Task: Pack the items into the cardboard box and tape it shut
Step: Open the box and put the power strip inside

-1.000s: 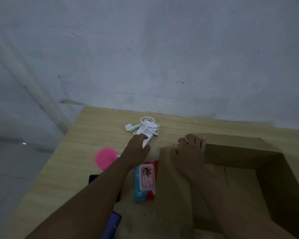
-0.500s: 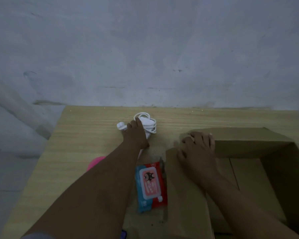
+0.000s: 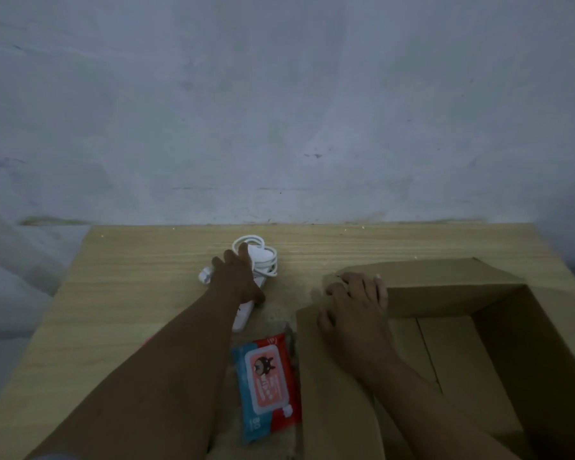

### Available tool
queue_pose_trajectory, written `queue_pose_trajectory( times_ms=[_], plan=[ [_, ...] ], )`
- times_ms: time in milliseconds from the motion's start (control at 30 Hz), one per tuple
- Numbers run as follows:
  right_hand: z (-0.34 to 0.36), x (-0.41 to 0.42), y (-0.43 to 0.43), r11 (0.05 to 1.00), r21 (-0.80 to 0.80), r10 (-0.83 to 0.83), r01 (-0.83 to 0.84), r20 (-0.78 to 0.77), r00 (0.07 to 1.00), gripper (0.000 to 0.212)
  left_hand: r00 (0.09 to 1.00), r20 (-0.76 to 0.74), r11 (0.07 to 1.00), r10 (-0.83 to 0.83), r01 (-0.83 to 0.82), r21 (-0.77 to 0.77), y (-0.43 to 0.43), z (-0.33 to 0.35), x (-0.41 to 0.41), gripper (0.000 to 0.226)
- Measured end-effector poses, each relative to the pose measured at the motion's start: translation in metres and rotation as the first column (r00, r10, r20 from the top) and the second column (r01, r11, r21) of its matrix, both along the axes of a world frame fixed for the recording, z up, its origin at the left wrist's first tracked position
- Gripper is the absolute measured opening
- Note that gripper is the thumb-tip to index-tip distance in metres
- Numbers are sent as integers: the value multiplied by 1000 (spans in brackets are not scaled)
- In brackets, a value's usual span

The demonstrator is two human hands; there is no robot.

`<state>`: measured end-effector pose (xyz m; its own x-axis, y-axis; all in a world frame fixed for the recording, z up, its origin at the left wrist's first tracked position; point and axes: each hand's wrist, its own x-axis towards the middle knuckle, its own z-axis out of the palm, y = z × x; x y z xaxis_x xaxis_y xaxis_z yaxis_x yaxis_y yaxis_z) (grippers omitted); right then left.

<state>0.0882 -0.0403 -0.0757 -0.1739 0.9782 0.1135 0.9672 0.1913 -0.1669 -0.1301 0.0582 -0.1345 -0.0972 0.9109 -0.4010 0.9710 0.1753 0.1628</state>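
Observation:
An open cardboard box (image 3: pixel 445 295) stands on the right of the wooden table (image 3: pixel 130 293), and its inside looks bare. My right hand (image 3: pixel 352 307) rests on the box's near-left corner, with its fingers over the flap edge. A white power strip (image 3: pixel 241 318) with a coiled white cable (image 3: pixel 264 257) lies at the back middle of the table. My left hand (image 3: pixel 236 277) is wrapped over the strip where it meets the coil. The strip still lies on the table. A red and blue pack of wet wipes (image 3: pixel 268 383) lies flat between my forearms, next to the box's left flap.
A grey wall (image 3: pixel 279 111) rises directly behind the table's far edge. A sliver of a pink object (image 3: pixel 147 341) shows at the left of my left forearm. The table's left edge drops off to a grey floor.
My left hand has slid farther along the power strip to the coiled cable. My forearm now hides most of the pink object. My right hand stays on the box corner.

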Motion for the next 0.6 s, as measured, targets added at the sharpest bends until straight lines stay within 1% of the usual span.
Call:
queue_pose_trajectory(
  times_ms=[100, 200, 300, 400, 500, 600],
  plan=[
    [0, 0, 0, 1000, -6, -1, 0, -16, 1000, 41, 1000, -14, 999, 19, -18, 35, 0, 8, 6, 126],
    [1, 2, -1, 1000, 3, 6, -6, -33, 999, 39, 999, 0, 990, 48, -47, 129, -1, 24, 12, 124],
    [0, 2, 0, 1000, 1, 14, -14, -50, 999, 39, 999, 31, 975, 45, -51, 215, 0, 54, 19, 123],
    [2, 3, -1, 999, -14, 35, -36, -58, 998, 39, 996, 86, 948, 33, -59, 314, -6, 97, 28, 117],
    [5, 8, 0, 997, -52, 59, -64, -92, 994, 40, 986, 166, 890, 4, -79, 450, -24, 139, 46, 107],
    [12, 16, 2, 989, -103, 87, -110, -208, 974, 45, 964, 264, 846, -28, -118, 520, -52, 168, 74, 101]
  ],
)
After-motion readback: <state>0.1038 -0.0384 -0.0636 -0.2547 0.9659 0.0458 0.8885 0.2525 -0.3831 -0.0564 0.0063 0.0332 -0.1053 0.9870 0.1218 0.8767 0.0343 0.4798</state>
